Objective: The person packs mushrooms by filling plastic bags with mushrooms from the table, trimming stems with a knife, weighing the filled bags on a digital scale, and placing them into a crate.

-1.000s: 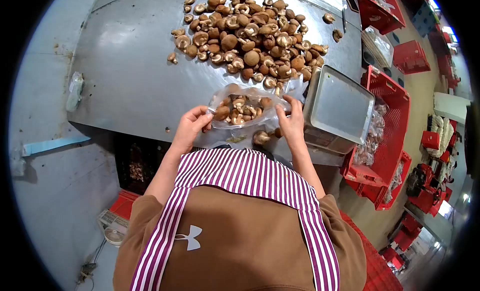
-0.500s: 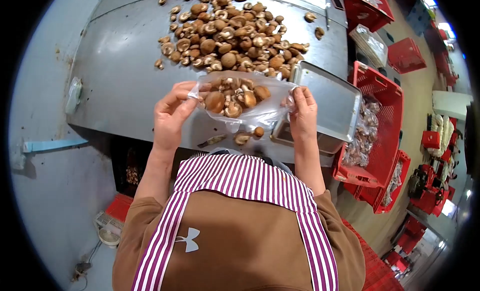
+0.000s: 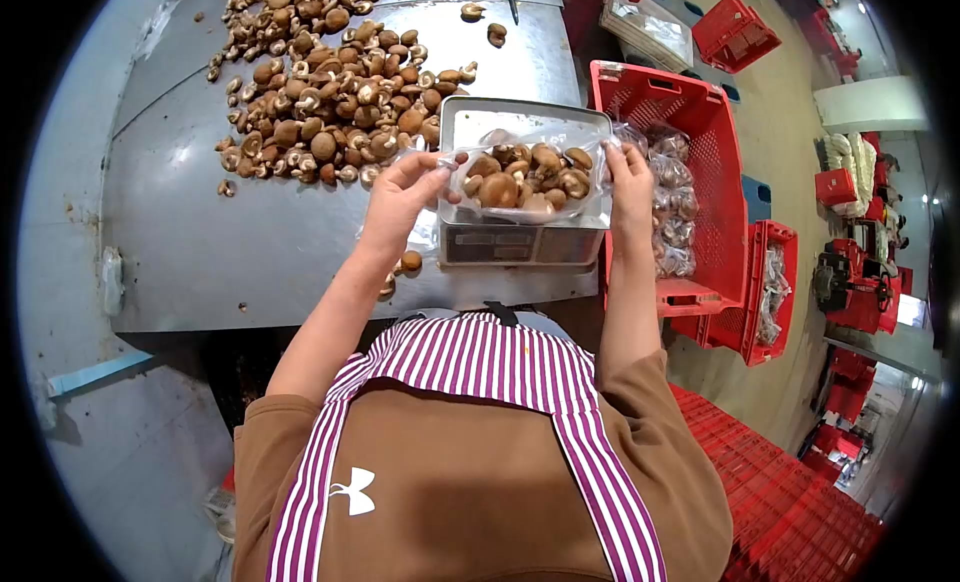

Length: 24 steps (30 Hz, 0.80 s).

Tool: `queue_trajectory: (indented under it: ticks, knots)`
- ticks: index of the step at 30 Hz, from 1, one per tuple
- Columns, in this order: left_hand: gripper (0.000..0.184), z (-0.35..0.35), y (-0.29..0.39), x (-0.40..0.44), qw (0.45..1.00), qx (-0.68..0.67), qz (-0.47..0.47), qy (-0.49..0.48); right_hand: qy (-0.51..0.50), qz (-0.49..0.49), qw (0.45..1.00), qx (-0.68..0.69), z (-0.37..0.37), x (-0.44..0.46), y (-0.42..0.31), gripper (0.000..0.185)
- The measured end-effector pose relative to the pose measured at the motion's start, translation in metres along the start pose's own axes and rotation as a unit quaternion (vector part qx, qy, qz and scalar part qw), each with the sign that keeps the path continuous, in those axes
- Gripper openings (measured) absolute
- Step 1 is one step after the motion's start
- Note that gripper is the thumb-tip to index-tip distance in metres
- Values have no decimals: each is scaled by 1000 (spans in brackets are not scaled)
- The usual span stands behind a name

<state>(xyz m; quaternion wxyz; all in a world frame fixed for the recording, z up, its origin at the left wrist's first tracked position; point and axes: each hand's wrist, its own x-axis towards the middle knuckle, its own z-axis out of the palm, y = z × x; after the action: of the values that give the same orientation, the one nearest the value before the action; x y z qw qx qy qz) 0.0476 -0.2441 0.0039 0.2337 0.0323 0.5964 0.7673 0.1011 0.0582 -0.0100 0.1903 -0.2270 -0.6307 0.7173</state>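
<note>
Both my arms reach forward: my left hand (image 3: pixel 408 187) pinches the left rim of a clear mushroom bag (image 3: pixel 512 216), my right hand (image 3: pixel 628 187) its right rim, above the scale (image 3: pixel 520 244); contact I can't tell. Leftward, the steel table (image 3: pixel 200 252) gives room, bounded far off by the mushroom heap (image 3: pixel 330 112); rightward, the red crate (image 3: pixel 718 182) sits near.

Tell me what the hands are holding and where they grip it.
A clear plastic bag of mushrooms, held by its rim: left hand at one side, right hand at the other.
</note>
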Motion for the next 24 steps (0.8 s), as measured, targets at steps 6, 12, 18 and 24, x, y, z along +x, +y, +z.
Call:
queue_trajectory:
  ticks: [6, 12, 18, 24]
  knots:
    - [13, 21, -19, 0, 998, 20, 55, 26, -25, 57, 997, -39, -41, -15, 15, 32]
    - [23, 41, -23, -9, 991, 99, 68, 55, -37, 52, 993, -98, -45, -24, -5, 50]
    - [32, 49, -24, -8, 974, 183, 111, 68, -45, 89, 990, -101, -52, -24, -9, 61]
    - [34, 47, -28, -8, 968, 197, 130, 82, -97, 122, 980, -121, -61, -18, 3, 66]
